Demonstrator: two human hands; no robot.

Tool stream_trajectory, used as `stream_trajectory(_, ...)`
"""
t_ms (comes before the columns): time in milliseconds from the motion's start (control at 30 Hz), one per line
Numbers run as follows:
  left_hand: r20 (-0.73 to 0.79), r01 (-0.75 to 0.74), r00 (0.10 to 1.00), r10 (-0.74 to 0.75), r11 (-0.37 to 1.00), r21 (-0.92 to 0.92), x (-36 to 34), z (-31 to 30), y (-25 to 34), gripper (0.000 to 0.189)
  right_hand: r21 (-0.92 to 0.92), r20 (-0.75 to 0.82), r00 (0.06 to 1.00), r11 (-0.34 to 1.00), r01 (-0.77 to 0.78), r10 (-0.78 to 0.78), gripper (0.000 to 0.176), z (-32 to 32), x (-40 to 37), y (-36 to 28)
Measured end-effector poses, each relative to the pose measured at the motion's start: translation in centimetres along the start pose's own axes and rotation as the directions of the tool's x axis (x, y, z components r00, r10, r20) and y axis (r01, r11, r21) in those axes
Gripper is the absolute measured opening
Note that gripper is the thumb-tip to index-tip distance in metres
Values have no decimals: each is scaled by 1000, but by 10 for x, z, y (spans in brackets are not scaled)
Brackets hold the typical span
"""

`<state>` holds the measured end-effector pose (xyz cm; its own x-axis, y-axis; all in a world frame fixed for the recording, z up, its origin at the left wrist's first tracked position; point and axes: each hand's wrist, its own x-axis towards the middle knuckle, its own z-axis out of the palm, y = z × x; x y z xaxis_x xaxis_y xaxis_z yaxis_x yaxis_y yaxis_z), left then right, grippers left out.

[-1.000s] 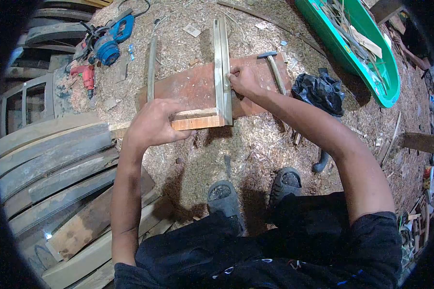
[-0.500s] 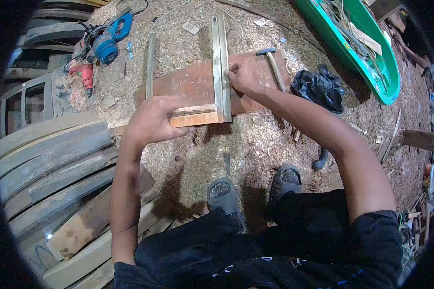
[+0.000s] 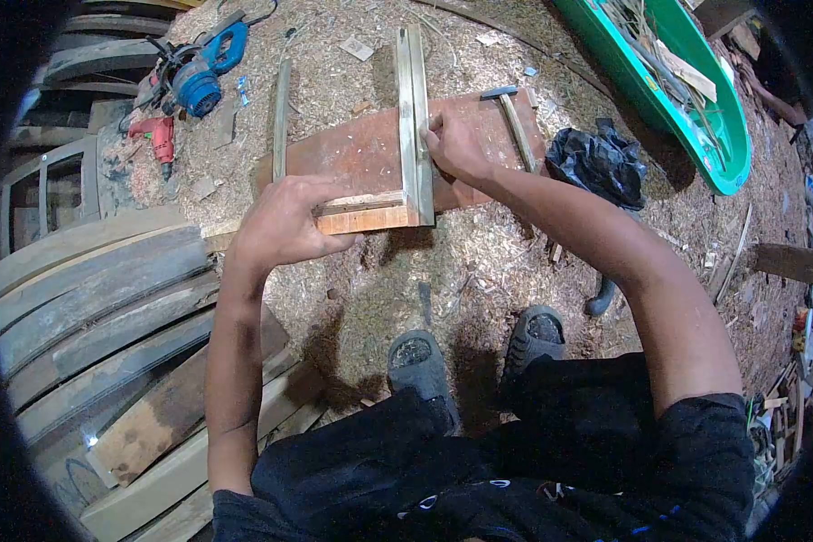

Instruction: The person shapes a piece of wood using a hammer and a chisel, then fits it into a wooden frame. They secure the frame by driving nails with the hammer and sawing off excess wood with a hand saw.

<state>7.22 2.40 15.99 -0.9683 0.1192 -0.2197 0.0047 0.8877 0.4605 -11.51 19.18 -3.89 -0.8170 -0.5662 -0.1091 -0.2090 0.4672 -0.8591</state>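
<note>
My left hand (image 3: pixel 285 221) grips the left part of a short wooden crosspiece (image 3: pixel 370 219), its thumb along the near edge. The crosspiece meets a long grooved wooden rail (image 3: pixel 413 117) at its near end. Against the right side of that rail is my right hand (image 3: pixel 456 149), its fingers bent together; whether something small sits between them is too small to tell. Farther left stands a thinner wooden strip (image 3: pixel 282 122). Beneath the frame lies a reddish-brown board (image 3: pixel 361 154), with a hammer (image 3: pixel 512 122) on its right part.
A blue power saw (image 3: pixel 199 86) and a red drill (image 3: pixel 163 144) lie at the upper left. Curved planks (image 3: pixel 108 289) are stacked at the left. To the right are a black plastic bag (image 3: pixel 596 167) and a green tub (image 3: pixel 727 154) holding wood scraps.
Both hands stay on the wooden frame. The near end of the frame has shifted very slightly away from me, and my right fingers have moved a little along the rail.
</note>
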Motion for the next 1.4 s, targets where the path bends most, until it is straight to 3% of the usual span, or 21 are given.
stream_trajectory(200, 20, 32, 999, -32, 999, -4, -1, -2, 3, 51, -18, -28, 992, 992, 124, -124, 25, 7, 1, 7)
stream_trajectory(400, 51, 24, 998, -27, 998, 55, 0, -7, 7, 58, -165, 188, 967, 965, 205, -174, 27, -5, 3, 3)
stream_trajectory(500, 62, 37, 997, -40, 998, 48, 0, -7, 9, 58, -130, 214, 924, 928, 348, -316, 29, -13, -5, 9)
stream_trajectory(700, 88, 46, 995, -52, 996, 70, -2, -4, 5, 59, -56, 91, 905, 906, 420, -415, 34, -10, -11, 13)
stream_trajectory(900, 80, 13, 997, -15, 1000, 28, -3, -7, 8, 59, -111, 138, 946, 945, 308, -292, 35, -9, -13, 7)
stream_trajectory(1000, 85, 6, 996, -8, 1000, 25, -3, -6, 9, 59, -81, 224, 965, 984, 157, -136, 38, -15, -17, -1)
stream_trajectory(1400, 63, 11, 998, -13, 999, 35, -4, -7, 11, 61, -128, 122, 963, 958, 256, -241, 36, -3, -12, 12)
